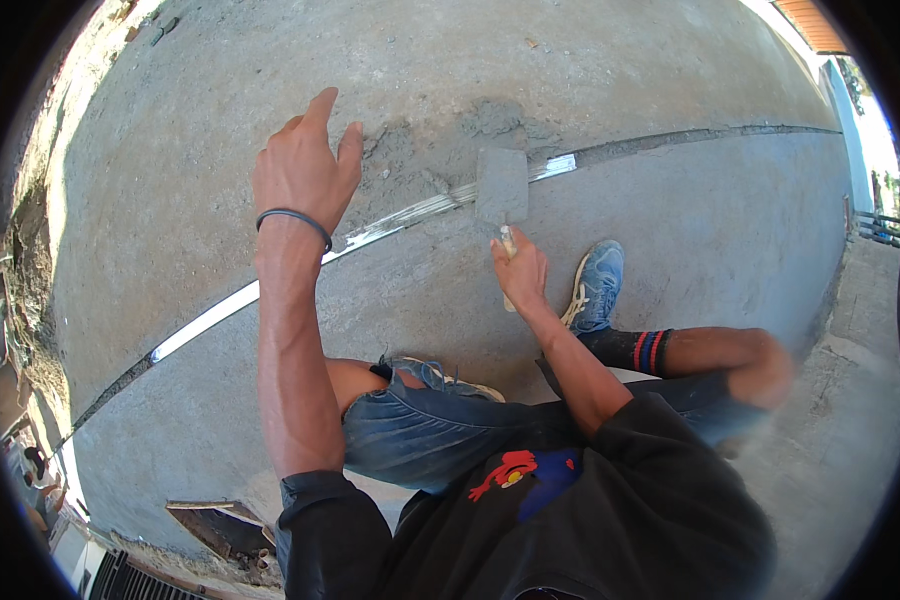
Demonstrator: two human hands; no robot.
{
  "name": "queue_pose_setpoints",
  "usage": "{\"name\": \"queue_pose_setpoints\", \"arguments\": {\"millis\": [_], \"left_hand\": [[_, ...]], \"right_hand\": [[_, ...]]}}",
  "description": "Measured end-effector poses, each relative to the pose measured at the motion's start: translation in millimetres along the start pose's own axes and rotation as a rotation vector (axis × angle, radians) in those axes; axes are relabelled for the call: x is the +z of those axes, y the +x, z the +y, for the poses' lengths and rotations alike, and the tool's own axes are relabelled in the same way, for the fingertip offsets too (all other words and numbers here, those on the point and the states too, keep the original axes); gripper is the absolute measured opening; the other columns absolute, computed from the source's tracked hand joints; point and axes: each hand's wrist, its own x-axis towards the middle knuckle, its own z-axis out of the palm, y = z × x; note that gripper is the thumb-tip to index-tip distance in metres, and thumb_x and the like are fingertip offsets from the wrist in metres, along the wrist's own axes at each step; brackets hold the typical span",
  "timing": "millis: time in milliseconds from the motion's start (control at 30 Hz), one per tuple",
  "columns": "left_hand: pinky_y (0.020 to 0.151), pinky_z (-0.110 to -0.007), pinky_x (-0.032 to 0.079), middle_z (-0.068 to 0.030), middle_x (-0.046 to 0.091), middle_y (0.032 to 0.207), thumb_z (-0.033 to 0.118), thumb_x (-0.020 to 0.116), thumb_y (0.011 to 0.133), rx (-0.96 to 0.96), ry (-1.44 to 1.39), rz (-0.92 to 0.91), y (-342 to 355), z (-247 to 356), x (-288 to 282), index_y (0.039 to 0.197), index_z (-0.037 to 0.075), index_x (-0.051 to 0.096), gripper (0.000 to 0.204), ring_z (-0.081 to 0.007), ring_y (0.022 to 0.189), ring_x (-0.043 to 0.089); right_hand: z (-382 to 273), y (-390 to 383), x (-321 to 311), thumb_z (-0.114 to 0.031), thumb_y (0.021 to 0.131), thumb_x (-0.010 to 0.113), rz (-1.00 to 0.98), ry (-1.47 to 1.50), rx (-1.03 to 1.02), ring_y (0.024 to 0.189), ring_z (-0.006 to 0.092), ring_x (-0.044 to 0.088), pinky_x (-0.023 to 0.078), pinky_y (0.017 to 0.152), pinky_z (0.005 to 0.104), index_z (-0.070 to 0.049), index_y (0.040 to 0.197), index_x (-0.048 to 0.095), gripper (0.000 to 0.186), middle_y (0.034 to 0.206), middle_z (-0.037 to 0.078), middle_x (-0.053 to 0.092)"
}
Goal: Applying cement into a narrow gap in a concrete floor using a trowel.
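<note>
I am looking down on a grey concrete floor (670, 220) outdoors in strong sun, with a shiny metal strip (390, 225) set into it and running from the lower left edge up toward the far right. A heap of wet grey mortar (420, 165) lies on the floor just beyond the strip, near the middle. At the far right edge I can see a pale wall (855, 130).

My right hand (522, 272) is closed around the pale handle of a trowel (501, 190). The trowel's flat, mortar-coated blade rests on the strip beside the heap; its long axis runs from my hand away from me, blade pointing toward the far edge of the floor.

My left hand (305, 165) is open, fingers loosely spread, raised above the floor left of the mortar and holding nothing. A dark band (293, 217) circles its wrist.

My blue shoe (596, 285) stands on the floor just right of the trowel hand.
</note>
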Motion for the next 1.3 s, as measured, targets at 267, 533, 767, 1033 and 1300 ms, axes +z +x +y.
{"name": "queue_pose_setpoints", "arguments": {"millis": [267,533,767,1033,1300], "left_hand": [[0.077,-0.039,0.058,-0.0198,0.070,0.108,0.034,0.065,0.090,-0.034,0.015,-0.020,-1.5,-7.7,-1.6,0.131,0.012,0.059,0.047,-0.0321,0.090,0.072],[0.076,-0.044,0.057,-0.0220,0.070,0.097,0.030,0.063,0.090,-0.005,-0.032,0.042,-4.3,-8.9,-1.0,0.126,0.006,0.061,0.043,-0.0361,0.087,0.071],[0.077,-0.045,0.057,-0.0224,0.070,0.099,0.030,0.063,0.089,0.007,-0.069,0.049,-1.3,-8.6,-5.2,0.127,0.005,0.060,0.044,-0.0379,0.087,0.070],[0.080,-0.044,0.056,-0.0230,0.070,0.099,0.030,0.063,0.089,0.075,-0.068,0.068,2.6,-0.5,-1.1,0.127,0.007,0.061,0.044,-0.0390,0.090,0.069],[0.074,-0.045,0.058,-0.0218,0.070,0.096,0.031,0.064,0.090,0.004,-0.015,0.028,-3.2,-8.0,-2.6,0.127,0.008,0.060,0.044,-0.0352,0.086,0.071]], "right_hand": [[-53.9,-23.5,58.4,-0.024,0.091,0.062,-0.111,0.070,-0.236,0.079,0.0465,0.065,0.053,0.069,0.0500,-0.003,0.129,0.054,0.044,0.093,0.026,0.063],[25.4,70.1,6.9,-0.027,0.093,0.058,-0.109,-0.316,-0.265,0.080,0.0476,0.064,0.052,0.071,0.0531,-0.008,0.132,0.052,0.044,0.090,0.026,0.064],[59.4,86.4,-47.9,-0.030,0.091,0.062,0.071,-0.152,-0.250,0.085,0.0452,0.066,0.053,0.072,0.0492,-0.004,0.117,0.064,0.038,0.087,0.028,0.067],[-39.2,0.1,74.5,-0.024,0.091,0.059,-0.342,-0.023,-0.368,0.080,0.0475,0.065,0.051,0.073,0.0538,0.000,0.120,0.059,0.038,0.084,0.030,0.064],[27.8,27.4,16.7,-0.026,0.092,0.057,-0.166,-0.233,-0.203,0.080,0.0485,0.064,0.051,0.074,0.0542,-0.004,0.119,0.058,0.035,0.086,0.029,0.065]]}}
